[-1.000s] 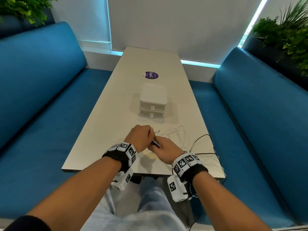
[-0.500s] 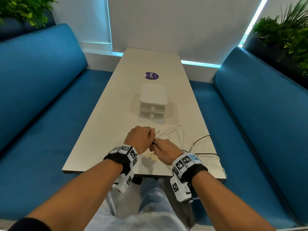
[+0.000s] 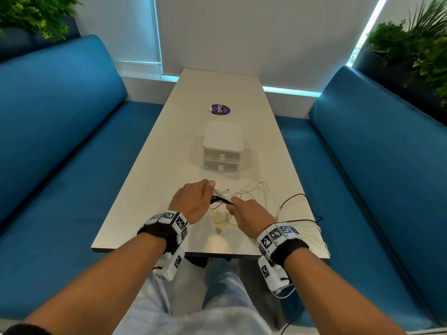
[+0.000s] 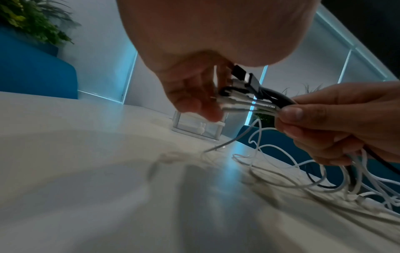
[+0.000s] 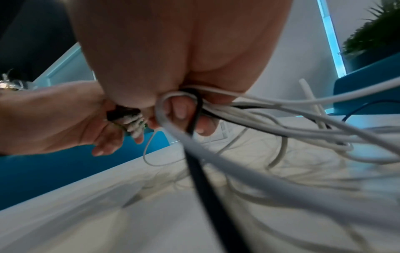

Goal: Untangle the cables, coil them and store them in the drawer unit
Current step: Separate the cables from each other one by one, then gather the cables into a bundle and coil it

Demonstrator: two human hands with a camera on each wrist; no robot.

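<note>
Both hands hold one bundle of cables [image 4: 266, 101] just above the near end of the table [image 3: 154, 180]. The right hand [image 3: 249, 213] has its fingers and thumb curled tight round the gathered strands, white ones and a black one, a little behind their plug ends. The left hand [image 3: 191, 201] pinches those plug ends [image 4: 240, 85] between fingertips and thumb; its outer fingers hang looser below.

Held this way, the connectors are lined up together at one point, which looks like a way to find each cable's start before drawing it out of the tangle. Behind the right hand the slack spills in loose white loops [image 3: 256, 194] over the table and off its right edge, with a thin black cable [image 3: 290, 201] arching among them, so the sorting has hardly begun and nothing is coiled.

Forearms reach forward side by side, knuckles up, wrists close together and raised off the surface.

Just beyond the hands stands the white two-drawer unit [image 3: 222, 146], both drawers closed.
</note>
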